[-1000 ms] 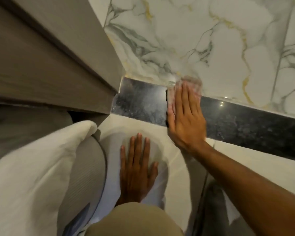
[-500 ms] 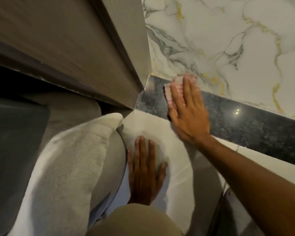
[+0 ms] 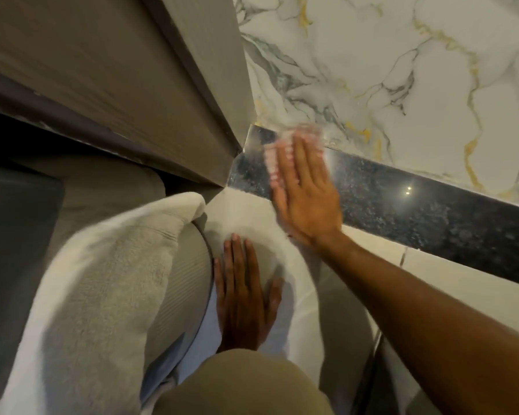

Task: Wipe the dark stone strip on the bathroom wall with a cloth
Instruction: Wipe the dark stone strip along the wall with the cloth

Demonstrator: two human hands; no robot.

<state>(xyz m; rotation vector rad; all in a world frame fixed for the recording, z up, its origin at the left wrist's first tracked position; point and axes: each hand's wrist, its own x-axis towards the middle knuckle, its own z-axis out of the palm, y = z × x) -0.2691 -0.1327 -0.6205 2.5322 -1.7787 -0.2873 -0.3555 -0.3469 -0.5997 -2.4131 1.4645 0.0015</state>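
A dark speckled stone strip point(image 3: 417, 214) runs across the wall from the corner at the middle down to the right edge. My right hand point(image 3: 304, 190) lies flat on its left end and presses a pink-and-white cloth point(image 3: 274, 157) against the stone; the cloth shows only past the fingertips and the thumb side. My left hand point(image 3: 243, 298) rests flat, fingers together, on the pale tile below the strip and holds nothing.
White marble tile with grey and gold veins point(image 3: 402, 70) covers the wall above the strip. A brown wood-grain door or panel point(image 3: 117, 70) meets the strip's left end. A white towel point(image 3: 96, 295) hangs at the lower left beside a grey ribbed surface point(image 3: 186, 280).
The view has shifted, so the corner sits further right in the frame. My right hand with the cloth has stayed at the strip's left end and is blurred with motion. The left hand has not moved.
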